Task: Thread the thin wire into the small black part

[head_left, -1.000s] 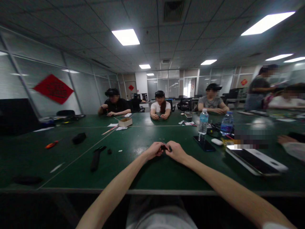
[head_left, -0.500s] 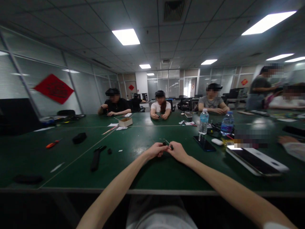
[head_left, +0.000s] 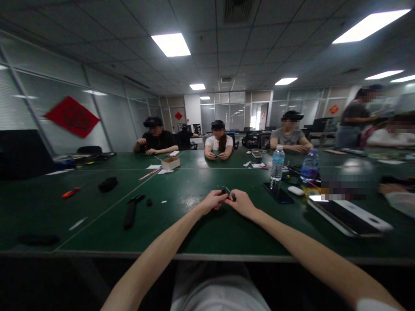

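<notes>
The left hand point(head_left: 212, 202) and right hand point(head_left: 241, 204) close their grip together, pinching a small dark object point(head_left: 224, 191) with a thin metal pin, too small to identify, over the green bench point(head_left: 181, 229). A black smartphone point(head_left: 278, 193) lies right of the grip, beside a plastic water bottle point(head_left: 277, 164).

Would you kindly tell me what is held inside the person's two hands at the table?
The right hand and left hand pinch a small dark object with a thin pale pin sticking up from it. The hands cover most of it, so its shape cannot be seen.
</notes>
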The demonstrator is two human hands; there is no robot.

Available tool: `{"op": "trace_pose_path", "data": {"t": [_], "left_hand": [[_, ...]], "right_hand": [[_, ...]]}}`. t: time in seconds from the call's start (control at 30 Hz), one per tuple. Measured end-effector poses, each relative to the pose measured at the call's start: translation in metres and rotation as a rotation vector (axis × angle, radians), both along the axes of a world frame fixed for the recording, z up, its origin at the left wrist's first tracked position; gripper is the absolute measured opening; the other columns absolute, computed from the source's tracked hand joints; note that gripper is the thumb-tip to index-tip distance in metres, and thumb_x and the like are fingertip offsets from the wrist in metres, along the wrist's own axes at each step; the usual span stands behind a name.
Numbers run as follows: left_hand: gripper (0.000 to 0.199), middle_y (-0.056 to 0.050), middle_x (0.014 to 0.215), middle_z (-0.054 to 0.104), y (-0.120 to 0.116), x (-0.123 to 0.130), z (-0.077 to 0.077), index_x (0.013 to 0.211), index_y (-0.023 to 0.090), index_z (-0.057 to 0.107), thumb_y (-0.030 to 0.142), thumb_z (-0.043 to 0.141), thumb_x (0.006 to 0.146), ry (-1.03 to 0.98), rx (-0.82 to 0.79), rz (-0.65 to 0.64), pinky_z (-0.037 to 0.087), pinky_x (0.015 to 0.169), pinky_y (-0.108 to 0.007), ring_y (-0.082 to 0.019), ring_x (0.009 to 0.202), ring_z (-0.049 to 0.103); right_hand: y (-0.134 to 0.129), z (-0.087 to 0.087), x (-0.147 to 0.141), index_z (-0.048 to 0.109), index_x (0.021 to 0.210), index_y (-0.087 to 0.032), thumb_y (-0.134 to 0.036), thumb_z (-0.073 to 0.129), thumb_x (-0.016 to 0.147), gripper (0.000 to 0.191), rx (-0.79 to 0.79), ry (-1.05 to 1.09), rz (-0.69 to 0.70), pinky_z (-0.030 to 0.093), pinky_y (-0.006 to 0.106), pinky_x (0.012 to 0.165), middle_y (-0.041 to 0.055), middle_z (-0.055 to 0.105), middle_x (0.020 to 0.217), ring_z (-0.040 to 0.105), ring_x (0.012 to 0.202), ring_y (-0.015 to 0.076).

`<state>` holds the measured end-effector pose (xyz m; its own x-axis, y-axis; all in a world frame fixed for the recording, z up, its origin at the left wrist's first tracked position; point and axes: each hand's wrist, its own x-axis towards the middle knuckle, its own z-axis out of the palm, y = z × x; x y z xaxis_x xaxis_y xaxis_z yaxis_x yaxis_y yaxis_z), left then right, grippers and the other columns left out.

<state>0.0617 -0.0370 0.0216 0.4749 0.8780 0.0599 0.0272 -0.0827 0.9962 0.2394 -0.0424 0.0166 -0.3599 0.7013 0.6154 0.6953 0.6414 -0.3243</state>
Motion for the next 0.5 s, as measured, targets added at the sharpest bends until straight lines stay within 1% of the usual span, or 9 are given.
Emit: {"op": "trace_pose_path", "data": {"t": [0.13,0.27,0.4,0.5], "left_hand": [[0.041,0.007,0.055,0.038,0.0019,-0.001,-0.0004,0.087,0.014,0.056,0.052,0.058,0.072,0.017,0.016,0.049,0.018,0.037,-0.017,-0.002,0.037,0.027],[0.042,0.006,0.054,0.037,0.0019,-0.0022,-0.0006,0.085,0.014,0.056,0.054,0.057,0.072,0.006,0.045,0.108,0.019,0.036,-0.017,-0.002,0.038,0.029],[0.04,0.007,0.055,0.038,0.0005,-0.0022,0.0004,0.087,0.015,0.053,0.052,0.059,0.071,-0.021,0.065,0.116,0.022,0.036,-0.016,-0.003,0.038,0.032],[0.038,0.007,0.054,0.038,0.0006,-0.0017,0.0007,0.086,0.016,0.05,0.05,0.06,0.071,-0.037,0.058,0.122,0.022,0.036,-0.016,-0.004,0.038,0.033]], "right_hand": [[-0.0033,0.002,-0.001,0.051,0.067,-0.018,-0.044,0.06,0.076,0.028,-0.005,-0.004,0.012,0.034,0.022,0.058,-0.0002,0.054,0.067,0.048,0.061,0.0126],[-0.0074,0.0052,-0.0018,0.051,0.07,-0.018,-0.043,0.056,0.079,0.027,-0.028,0.0,0.014,0.034,0.023,0.059,0.0002,0.055,0.067,0.049,0.061,0.0129],[-0.0091,0.0058,-0.0026,0.051,0.078,-0.019,-0.041,0.051,0.083,0.023,-0.06,0.026,-0.003,0.034,0.023,0.058,0.0001,0.056,0.067,0.05,0.06,0.013],[-0.0093,0.005,-0.0032,0.05,0.082,-0.019,-0.039,0.05,0.084,0.02,-0.088,0.037,-0.005,0.033,0.022,0.055,-0.0004,0.056,0.067,0.051,0.057,0.0127]]}}
